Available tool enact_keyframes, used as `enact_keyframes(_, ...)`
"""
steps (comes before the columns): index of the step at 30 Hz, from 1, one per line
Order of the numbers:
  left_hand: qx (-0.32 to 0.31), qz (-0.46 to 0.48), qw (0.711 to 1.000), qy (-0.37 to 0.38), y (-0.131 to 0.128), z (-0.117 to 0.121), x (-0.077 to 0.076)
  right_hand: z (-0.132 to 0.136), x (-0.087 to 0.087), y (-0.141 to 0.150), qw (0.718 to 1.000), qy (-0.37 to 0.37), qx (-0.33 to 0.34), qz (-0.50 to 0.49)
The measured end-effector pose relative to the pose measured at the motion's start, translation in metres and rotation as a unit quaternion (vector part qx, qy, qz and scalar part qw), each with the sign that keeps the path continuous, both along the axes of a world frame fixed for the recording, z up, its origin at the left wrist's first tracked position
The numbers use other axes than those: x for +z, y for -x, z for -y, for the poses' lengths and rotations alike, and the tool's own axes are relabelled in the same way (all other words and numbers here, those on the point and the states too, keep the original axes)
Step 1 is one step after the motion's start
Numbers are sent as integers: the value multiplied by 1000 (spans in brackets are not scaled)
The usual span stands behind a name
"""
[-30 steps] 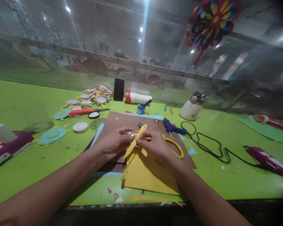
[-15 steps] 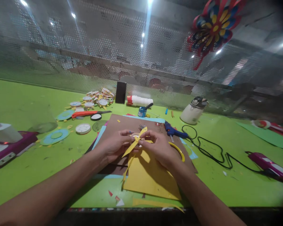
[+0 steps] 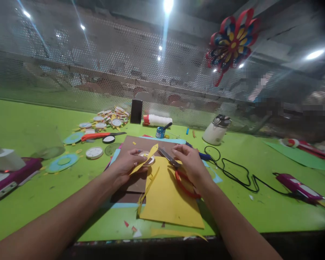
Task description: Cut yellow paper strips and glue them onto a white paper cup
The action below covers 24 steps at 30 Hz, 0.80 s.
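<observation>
My left hand [image 3: 127, 162] is closed on a leaf-shaped yellow paper strip [image 3: 153, 150] with a pointed tip, and on a small round white-rimmed disc [image 3: 150, 159] partly behind it. To the right, my right hand [image 3: 188, 160] has thumb and index finger drawn together. Scissors [image 3: 184, 186] with a red handle loop sit at its lower fingers, blades angled up-left toward the strip. How the fingers meet the handle is partly hidden. A yellow paper sheet [image 3: 170, 202] lies beneath, over a brown board [image 3: 130, 186].
A blue glue gun [image 3: 205, 156] with a black cord lies behind my right hand. On the left are a red-handled cutter [image 3: 93, 136], a white round lid [image 3: 94, 153], blue rings [image 3: 62, 163] and a pile of discs [image 3: 113, 119]. A blue paint jar [image 3: 160, 132] stands behind.
My right hand has let go of the yellow strip and moved right, to the scissors, whose red handle and blades now show. My left hand still holds the strip and disc, slightly further left.
</observation>
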State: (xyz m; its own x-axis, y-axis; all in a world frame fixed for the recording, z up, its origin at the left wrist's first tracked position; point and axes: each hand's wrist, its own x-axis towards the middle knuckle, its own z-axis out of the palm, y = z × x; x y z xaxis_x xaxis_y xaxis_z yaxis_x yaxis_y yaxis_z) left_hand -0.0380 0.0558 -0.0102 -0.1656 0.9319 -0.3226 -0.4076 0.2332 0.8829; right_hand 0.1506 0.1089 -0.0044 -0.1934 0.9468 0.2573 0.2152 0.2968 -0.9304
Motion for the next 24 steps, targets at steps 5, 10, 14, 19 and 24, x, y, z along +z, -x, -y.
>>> enact_keyframes(5, 7, 3, 1000, -9, 7, -4, -3, -20, -13, -5, 1000, 8, -4, 17)
enact_keyframes(10, 26, 0, 999, -30, 15, -9, -6, -29, -25, -3, 999, 37, -1, 29)
enact_keyframes(14, 44, -10, 998, -42, 19, -12, -9, -27, -28, 4, 998, 42, 0, 41)
enact_keyframes(19, 63, -10, 996, -62, 23, -16, -15, -5, 10, 7, 997, 1, -6, 82)
enact_keyframes(24, 73, 20, 992, -101, 28, -17, -11, 83, 50, -34, 982, -98, -21, 158)
